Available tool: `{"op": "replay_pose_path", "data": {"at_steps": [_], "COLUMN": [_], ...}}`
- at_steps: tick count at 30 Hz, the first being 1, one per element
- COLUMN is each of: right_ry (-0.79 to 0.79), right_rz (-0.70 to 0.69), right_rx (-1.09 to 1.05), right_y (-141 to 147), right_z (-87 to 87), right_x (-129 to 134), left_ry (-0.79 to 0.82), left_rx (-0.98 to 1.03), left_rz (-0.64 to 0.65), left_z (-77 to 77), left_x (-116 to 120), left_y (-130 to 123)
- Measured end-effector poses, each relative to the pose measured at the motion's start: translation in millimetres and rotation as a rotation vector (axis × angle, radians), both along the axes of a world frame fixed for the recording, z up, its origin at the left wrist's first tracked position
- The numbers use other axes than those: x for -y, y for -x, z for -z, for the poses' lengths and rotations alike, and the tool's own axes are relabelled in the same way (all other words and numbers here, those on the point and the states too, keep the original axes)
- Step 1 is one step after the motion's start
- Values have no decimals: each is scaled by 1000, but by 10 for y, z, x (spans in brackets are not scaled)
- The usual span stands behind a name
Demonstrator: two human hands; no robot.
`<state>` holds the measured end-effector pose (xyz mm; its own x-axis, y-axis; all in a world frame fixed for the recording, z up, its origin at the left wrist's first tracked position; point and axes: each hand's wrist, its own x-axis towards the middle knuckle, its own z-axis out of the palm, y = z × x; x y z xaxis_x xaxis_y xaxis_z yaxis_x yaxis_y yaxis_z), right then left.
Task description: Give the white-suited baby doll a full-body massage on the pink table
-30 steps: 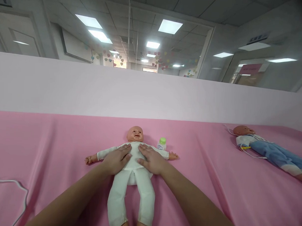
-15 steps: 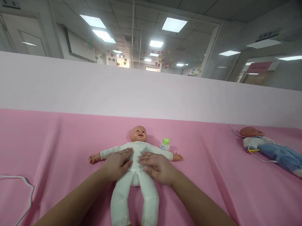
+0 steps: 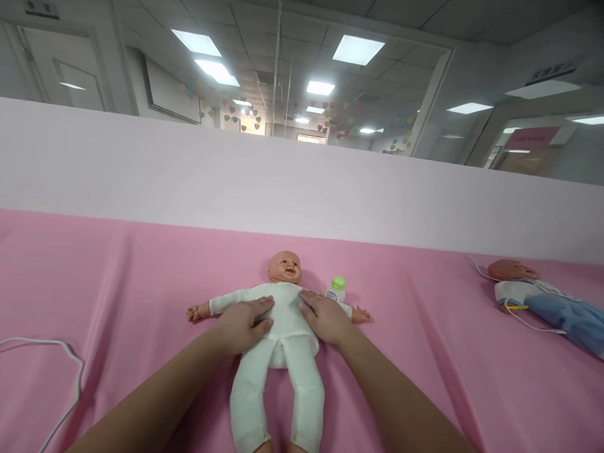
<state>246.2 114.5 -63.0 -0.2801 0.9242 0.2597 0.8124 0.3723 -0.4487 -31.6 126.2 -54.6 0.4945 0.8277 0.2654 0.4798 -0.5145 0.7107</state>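
A baby doll in a white cloth suit lies face up in front of me, its arms spread and its legs toward me. My left hand rests flat on the left side of its torso, fingers stretched out and thumb apart. On the other side, my right hand lies with extended fingers against the doll's chest near the shoulder. Just beyond that hand stands a small bottle with a green cap, its lower part hidden behind the doll's sleeve.
Pink sheeting covers the surface. At the far right lies a second doll in blue and white clothes with a thin white tube. A white cable curves at the left. A low white wall with glass above it runs along the back.
My right hand has moved up and outward, from the middle of the doll's torso toward its shoulder side. My left hand stays on the torso. The whole view has shifted slightly.
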Motion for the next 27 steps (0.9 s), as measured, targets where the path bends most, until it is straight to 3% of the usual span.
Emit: {"op": "replay_pose_path", "data": {"at_steps": [3,8,10,19,25,27], "right_ry": [-25,-50,-60,-66,-36,-83], "right_rz": [69,78,69,63,79,-16], "right_rx": [6,11,30,70,71,-9], "right_y": [-55,-70,-54,-22,-35,11], "right_z": [0,32,39,3,-158,-243], "right_x": [37,52,43,60,273,405], "left_ry": [-18,-16,-13,-64,-23,-19], "left_rx": [-21,-2,-32,-74,45,72], "left_rz": [-12,293,332,54,-128,-148], "left_z": [-125,-278,-264,32,254,295], "left_x": [96,377,380,-245,-378,-404], "left_y": [0,-116,-183,-221,-36,-1]}}
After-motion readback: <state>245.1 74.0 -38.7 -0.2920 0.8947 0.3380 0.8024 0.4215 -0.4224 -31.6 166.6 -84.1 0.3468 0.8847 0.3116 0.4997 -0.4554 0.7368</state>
